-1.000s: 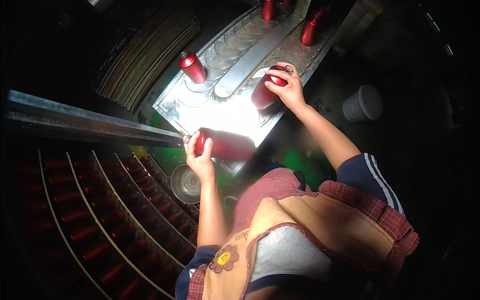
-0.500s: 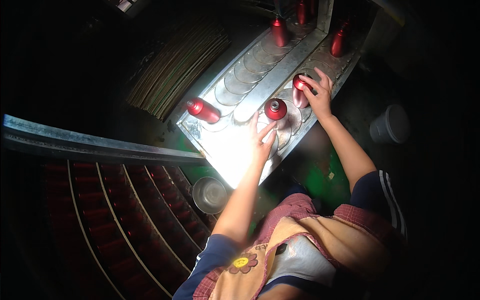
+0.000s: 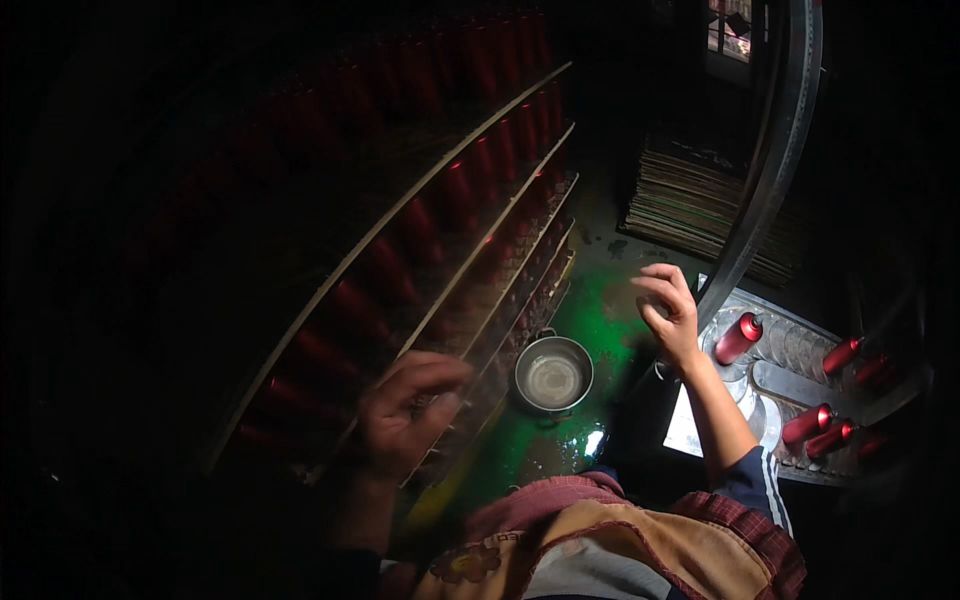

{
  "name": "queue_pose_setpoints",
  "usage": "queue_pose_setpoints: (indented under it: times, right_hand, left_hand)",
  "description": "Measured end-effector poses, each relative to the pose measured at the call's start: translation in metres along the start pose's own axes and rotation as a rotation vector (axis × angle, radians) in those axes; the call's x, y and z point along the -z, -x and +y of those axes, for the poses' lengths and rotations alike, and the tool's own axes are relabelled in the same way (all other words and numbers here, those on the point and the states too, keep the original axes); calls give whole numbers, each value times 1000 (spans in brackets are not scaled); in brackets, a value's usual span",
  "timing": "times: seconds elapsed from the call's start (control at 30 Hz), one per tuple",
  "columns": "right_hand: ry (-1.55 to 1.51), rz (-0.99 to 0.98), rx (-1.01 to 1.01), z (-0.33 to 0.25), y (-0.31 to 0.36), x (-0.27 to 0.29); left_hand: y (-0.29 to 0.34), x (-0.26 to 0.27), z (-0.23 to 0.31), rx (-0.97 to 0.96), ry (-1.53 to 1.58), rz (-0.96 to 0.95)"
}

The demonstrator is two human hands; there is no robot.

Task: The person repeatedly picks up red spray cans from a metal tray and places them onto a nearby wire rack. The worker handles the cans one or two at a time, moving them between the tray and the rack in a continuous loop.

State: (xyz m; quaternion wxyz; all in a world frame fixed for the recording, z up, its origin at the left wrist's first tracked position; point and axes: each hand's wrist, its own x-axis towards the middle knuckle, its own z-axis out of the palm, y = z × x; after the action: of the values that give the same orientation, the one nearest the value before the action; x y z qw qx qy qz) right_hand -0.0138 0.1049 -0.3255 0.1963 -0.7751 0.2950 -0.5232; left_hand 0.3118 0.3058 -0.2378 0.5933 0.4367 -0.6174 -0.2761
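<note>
My left hand (image 3: 412,408) is in front of a stack of tiers holding many red bottles (image 3: 425,232). Its fingers are loosely bent with a gap to the thumb, and nothing shows in it; the hand is dim and slightly blurred. My right hand (image 3: 670,315) is raised beside the lit metal conveyor (image 3: 690,425), fingers curved and apart, holding nothing. Nearest to it on the conveyor stands a red bottle (image 3: 738,339). Another red bottle (image 3: 806,425) stands on the conveyor's near lane, with a further red bottle (image 3: 830,439) close beside it.
A round metal pot (image 3: 554,374) sits on the green floor (image 3: 600,330) between the tiers and the conveyor. Pale board edges (image 3: 440,340) separate the tiers. A curved metal beam (image 3: 770,170) rises beside the conveyor. Behind it lies a pile of thin flat sheets (image 3: 690,200).
The view has swung left toward the tiers. My right hand has let go of a red bottle on the conveyor. My left hand has moved from the conveyor to the tiers.
</note>
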Motion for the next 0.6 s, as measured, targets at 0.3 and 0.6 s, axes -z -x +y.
queue_pose_setpoints:
  times: [0.3,0.6]
  right_hand:
    - [400,-189,445,-39,-349,-124]
    - [578,-454,231,-6,-547,-260]
  left_hand:
    - [-106,193,151,-171,-1130,244]
    - [-350,240,9,-61,-1421,208]
